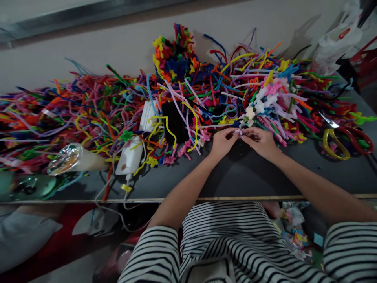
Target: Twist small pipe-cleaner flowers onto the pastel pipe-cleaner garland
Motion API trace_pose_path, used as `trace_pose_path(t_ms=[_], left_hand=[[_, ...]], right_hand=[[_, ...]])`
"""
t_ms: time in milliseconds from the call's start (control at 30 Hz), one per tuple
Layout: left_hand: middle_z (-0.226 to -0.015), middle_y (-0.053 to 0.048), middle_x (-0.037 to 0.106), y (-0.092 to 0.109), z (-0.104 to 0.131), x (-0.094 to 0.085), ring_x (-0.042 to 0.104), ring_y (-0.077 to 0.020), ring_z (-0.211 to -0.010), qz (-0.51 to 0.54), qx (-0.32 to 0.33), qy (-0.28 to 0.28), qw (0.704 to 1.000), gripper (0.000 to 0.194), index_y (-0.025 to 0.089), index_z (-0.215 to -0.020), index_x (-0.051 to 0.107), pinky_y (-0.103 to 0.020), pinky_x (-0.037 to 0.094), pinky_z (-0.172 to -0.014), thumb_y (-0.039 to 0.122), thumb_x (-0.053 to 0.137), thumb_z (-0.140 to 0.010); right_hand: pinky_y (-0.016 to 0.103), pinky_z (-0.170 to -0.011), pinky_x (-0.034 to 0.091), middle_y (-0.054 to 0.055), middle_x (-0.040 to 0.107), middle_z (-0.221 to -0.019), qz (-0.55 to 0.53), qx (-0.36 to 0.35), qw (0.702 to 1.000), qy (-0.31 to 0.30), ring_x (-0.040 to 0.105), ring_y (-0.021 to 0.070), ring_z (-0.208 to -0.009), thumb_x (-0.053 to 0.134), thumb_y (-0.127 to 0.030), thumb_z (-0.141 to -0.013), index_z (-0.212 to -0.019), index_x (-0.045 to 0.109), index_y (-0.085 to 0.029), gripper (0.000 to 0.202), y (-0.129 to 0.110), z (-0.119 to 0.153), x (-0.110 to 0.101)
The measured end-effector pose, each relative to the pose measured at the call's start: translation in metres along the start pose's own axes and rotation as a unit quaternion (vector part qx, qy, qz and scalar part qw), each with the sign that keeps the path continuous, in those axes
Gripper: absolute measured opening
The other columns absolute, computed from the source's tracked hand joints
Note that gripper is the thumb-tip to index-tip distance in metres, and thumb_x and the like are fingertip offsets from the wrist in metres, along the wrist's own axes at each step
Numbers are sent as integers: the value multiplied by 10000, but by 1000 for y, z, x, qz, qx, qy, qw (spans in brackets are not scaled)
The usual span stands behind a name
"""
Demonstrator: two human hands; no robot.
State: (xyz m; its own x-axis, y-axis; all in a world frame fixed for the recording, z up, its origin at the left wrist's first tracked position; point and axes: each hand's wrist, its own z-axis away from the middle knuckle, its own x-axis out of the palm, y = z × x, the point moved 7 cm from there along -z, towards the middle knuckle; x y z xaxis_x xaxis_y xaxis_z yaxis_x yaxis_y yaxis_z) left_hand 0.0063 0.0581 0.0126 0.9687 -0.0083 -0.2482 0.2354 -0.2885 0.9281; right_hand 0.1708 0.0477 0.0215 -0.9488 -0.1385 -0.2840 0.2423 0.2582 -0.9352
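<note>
Near the table's middle, my left hand [224,140] and my right hand [260,141] meet over the dark tabletop. Between their fingertips is a small lilac pipe cleaner piece [239,132], bent into loops. Both thumbs and forefingers are pinched on it from either side. Just beyond my right hand lies a bunch of pipe cleaner flowers [262,103] in white, pink and lilac with long stems. To the left of my left hand are pink pipe cleaner flowers [185,148]. My fingers partly cover the lilac piece.
Tangled pipe cleaners [97,92] run along the wall side. Scissors [336,144] with yellow and red handles lie right. On the left are a white power bank [129,155] with a cable, a wrapped cup [79,159] and a black object [173,122]. Another person's leg [26,232] shows lower left.
</note>
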Motion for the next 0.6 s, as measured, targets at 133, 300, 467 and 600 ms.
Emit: trace_pose_path(t_ms=[133,300,467,600], left_hand=[[-939,-50,796,0,0,3,734,-166,-834,3,2,-7,1000,179,177,-975,780,-277,575,-791,293,689,-874],[-946,-58,785,-2,-1,2,716,-159,-826,15,-12,1,1000,222,162,-1011,763,-274,562,-779,318,673,-882],[-902,-37,759,0,-3,-1,676,-142,-770,3,-10,18,1000,178,182,-1005,730,-251,536,-723,253,679,-850],[-826,-24,710,0,-3,-3,636,-122,-719,28,-21,34,999,115,179,-875,665,-240,515,-699,289,631,-879]], right_hand=[[271,-544,487,53,704,-782,7,-7,1000,3,616,143,-628,716,-476,-851,-1018,730,-178,342,4,1,-2],[269,-533,485,50,701,-756,29,-23,999,33,638,152,-623,665,-483,-889,-1015,733,-183,333,5,6,-8],[285,-534,464,40,684,-713,91,-44,993,64,621,155,-589,603,-467,-936,-979,736,-211,292,-4,15,-12],[301,-559,473,25,669,-658,183,-112,975,57,600,151,-545,573,-407,-953,-973,742,-242,237,-22,24,-8]])
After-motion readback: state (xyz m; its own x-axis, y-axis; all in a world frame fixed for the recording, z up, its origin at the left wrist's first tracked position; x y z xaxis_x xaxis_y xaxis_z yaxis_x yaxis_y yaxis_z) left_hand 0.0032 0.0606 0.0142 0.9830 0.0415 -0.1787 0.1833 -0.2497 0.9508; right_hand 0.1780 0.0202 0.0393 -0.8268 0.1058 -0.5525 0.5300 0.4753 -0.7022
